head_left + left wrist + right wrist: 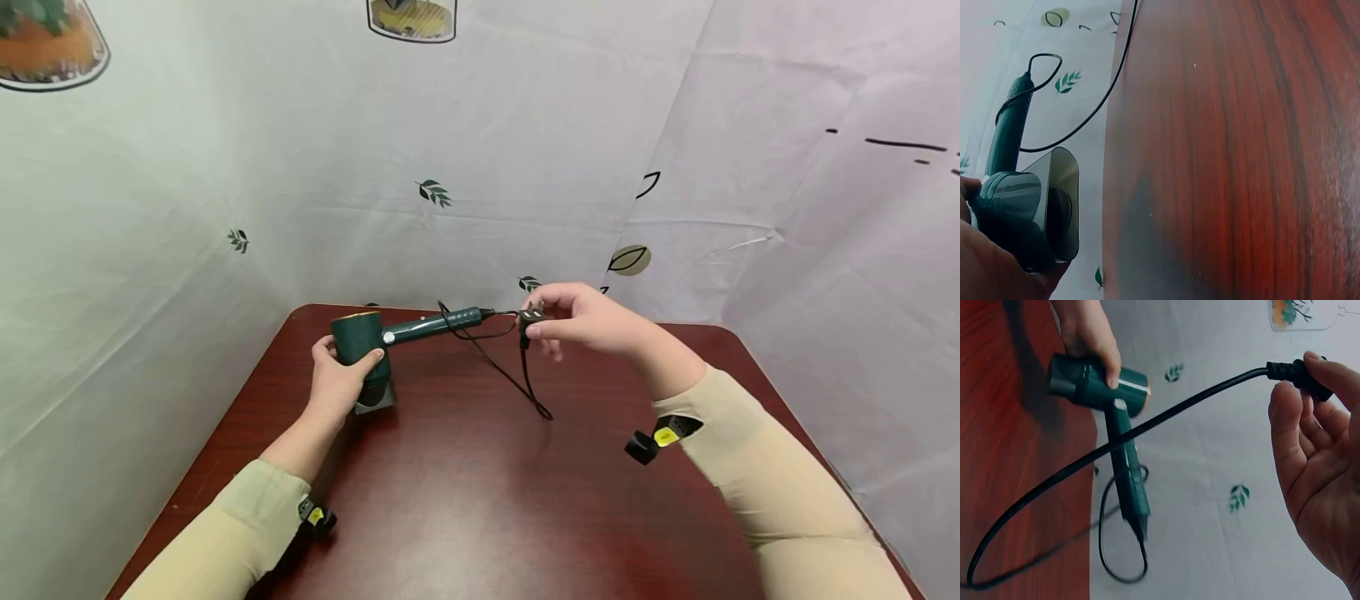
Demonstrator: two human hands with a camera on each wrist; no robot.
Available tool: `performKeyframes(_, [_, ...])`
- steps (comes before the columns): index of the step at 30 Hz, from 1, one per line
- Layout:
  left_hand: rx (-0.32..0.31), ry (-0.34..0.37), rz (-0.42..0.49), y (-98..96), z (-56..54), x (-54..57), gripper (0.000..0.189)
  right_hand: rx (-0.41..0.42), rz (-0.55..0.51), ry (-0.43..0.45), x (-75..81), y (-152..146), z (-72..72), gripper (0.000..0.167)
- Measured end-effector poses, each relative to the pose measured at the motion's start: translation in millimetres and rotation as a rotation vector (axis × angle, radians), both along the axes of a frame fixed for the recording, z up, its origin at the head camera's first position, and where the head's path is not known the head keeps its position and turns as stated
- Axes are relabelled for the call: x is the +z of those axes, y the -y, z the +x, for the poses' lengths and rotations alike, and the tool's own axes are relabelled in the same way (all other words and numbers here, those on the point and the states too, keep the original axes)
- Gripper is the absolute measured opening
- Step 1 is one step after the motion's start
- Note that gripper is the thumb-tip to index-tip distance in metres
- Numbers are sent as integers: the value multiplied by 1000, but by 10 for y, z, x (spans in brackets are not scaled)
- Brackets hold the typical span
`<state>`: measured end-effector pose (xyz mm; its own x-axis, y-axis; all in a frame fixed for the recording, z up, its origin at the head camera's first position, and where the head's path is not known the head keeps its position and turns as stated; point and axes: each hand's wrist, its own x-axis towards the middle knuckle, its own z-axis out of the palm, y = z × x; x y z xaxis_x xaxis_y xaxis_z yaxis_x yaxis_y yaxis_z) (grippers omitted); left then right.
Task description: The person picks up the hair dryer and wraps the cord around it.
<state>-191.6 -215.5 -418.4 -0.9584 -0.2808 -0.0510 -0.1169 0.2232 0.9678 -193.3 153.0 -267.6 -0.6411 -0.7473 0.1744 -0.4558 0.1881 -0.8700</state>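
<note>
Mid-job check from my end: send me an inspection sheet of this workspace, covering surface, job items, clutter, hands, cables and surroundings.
Surface: glossy reddish-brown table with a wood-grain look.
Job's things: dark green hair dryer with a flared nozzle; black plug.
Clutter: nothing seen.
Left hand: grips the dryer's body.
Right hand: pinches the plug between thumb and fingers.
Cables: black cord runs from the end of the handle to the plug, looping about the handle and hanging slack between.
Surroundings: pale, creased sheeting with leaf prints behind and beside the table.
</note>
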Motion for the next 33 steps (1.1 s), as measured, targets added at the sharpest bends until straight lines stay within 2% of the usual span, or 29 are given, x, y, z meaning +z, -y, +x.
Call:
performKeyframes(4, [-38,2,-10,-31,19,1,97,3,-7,13,-19,207,-33,7])
performKeyframes(13, [-124,9,-29,-171,63,13,98,3,15,183,-107,644,-67,18])
performKeyframes(17, [-169,13,-46,-240,102,43,98,-9,31,194,-139,773,-96,17])
performKeyframes(19, [-188,17,-62,-267,121,54,98,-37,38,193,-152,820,-116,16])
performKeyframes(28, [-259,45,-107,-342,168,36,98,-263,-37,314,-145,977,-226,28])
performKeyframes(33, [-300,45,-122,-383,196,33,96,-312,-101,361,-136,1046,-294,29])
